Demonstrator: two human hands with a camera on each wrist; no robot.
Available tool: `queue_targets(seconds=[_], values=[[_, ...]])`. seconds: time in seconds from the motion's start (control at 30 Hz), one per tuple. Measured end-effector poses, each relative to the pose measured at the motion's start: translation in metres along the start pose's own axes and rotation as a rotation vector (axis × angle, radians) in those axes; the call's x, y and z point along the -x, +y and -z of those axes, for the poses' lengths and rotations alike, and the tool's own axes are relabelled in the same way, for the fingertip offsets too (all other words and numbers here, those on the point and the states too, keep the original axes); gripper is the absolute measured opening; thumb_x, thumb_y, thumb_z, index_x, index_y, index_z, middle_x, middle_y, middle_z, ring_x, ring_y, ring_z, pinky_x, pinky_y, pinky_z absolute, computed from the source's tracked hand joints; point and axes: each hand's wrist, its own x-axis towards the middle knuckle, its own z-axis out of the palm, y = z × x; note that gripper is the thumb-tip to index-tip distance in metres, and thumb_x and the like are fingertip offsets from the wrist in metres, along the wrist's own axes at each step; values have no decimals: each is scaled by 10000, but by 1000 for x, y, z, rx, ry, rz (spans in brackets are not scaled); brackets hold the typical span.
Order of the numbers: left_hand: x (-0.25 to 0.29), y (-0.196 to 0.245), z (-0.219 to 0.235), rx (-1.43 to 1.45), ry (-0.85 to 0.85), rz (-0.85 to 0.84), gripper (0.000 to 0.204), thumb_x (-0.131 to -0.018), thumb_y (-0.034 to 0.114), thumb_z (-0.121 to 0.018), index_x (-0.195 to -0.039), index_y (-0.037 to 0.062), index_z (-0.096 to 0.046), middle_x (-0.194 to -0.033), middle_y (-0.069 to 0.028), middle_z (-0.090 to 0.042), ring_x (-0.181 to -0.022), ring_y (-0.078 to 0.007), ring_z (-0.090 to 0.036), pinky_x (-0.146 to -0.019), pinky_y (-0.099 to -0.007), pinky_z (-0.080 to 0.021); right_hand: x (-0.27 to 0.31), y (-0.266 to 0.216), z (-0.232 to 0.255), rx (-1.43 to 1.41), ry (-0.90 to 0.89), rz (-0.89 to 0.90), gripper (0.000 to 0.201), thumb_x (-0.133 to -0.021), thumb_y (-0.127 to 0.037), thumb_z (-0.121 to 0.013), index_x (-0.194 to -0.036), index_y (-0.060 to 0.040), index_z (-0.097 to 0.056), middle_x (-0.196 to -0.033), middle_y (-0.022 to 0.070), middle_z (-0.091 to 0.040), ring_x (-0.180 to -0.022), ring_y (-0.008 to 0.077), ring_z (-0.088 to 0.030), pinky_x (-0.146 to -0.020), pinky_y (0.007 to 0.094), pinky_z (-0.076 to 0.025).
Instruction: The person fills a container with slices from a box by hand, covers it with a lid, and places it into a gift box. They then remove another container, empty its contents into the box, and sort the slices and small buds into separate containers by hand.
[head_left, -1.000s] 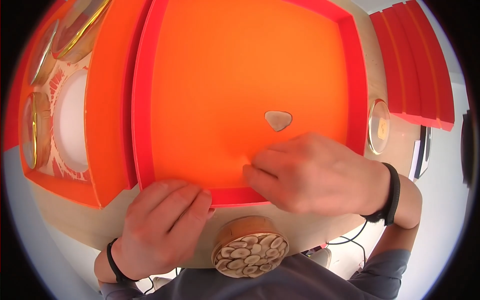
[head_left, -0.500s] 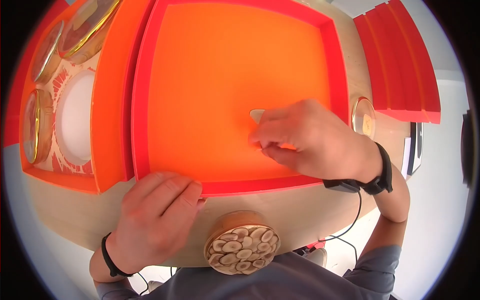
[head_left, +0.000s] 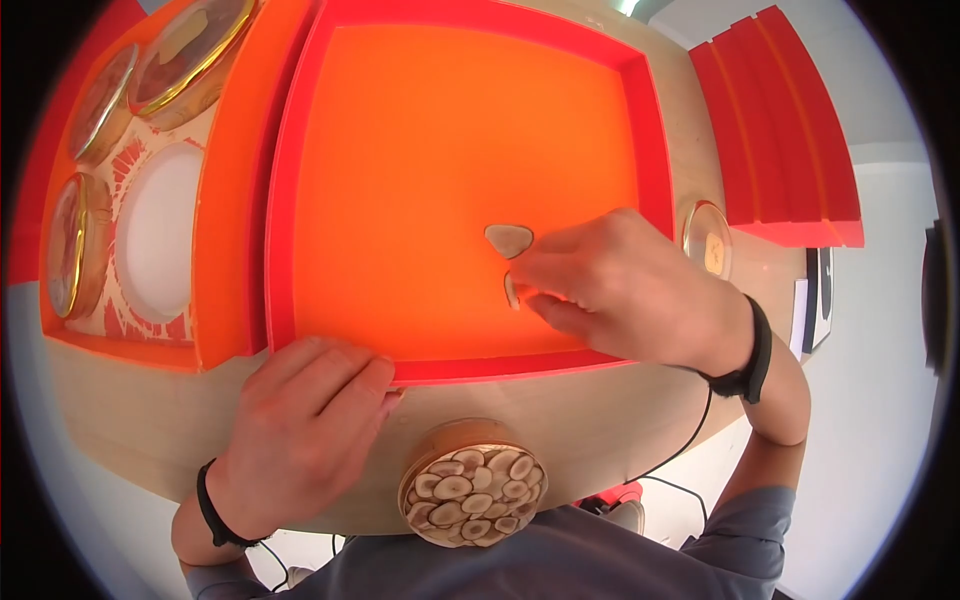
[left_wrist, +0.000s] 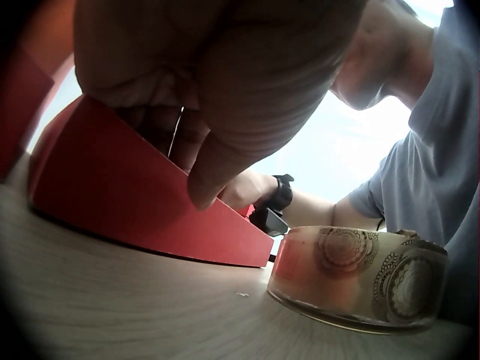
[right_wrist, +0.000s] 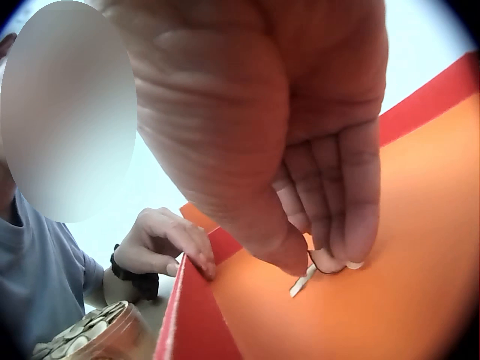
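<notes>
My right hand [head_left: 630,290] is inside the shallow orange box with red walls [head_left: 430,130]. Its thumb and fingertips pinch a thin pale slice with a dark rim [head_left: 511,290], partly hidden by the fingers; the right wrist view shows this slice [right_wrist: 302,284] tilted close over the orange floor. Just beyond the fingertips lies another dark-rimmed slice [head_left: 510,241], flat on that floor. At the box's front left corner my left hand [head_left: 305,430] grips the wall, thumb on the outer red face [left_wrist: 135,180] and fingers over the edge.
A round container packed with similar slices [head_left: 475,495] stands at the table's near edge. On the left, an orange box [head_left: 215,250] holds round gold-rimmed containers beside a white round recess [head_left: 160,235]. A gold-rimmed lid [head_left: 708,240] and a red ridged box [head_left: 775,130] sit right.
My right hand has moved from the front wall further into the box, beside the lying slice, and the pinched slice now shows at its fingertips. The left hand keeps its hold.
</notes>
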Motion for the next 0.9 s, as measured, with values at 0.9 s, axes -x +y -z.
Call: queue_targets(seconds=[0.9], values=[[1,-4,-1,14,9,-25,269,-695,-1,-726,-941,-27,-620,-869,-127,-629,-734,-302,-604,-607,-374,-483,32,-87,-10,-76,-142,433,175,-663,-53,-667,-814,34,-660,-805,104,-640,-668,182,-641,-507,239,-506]])
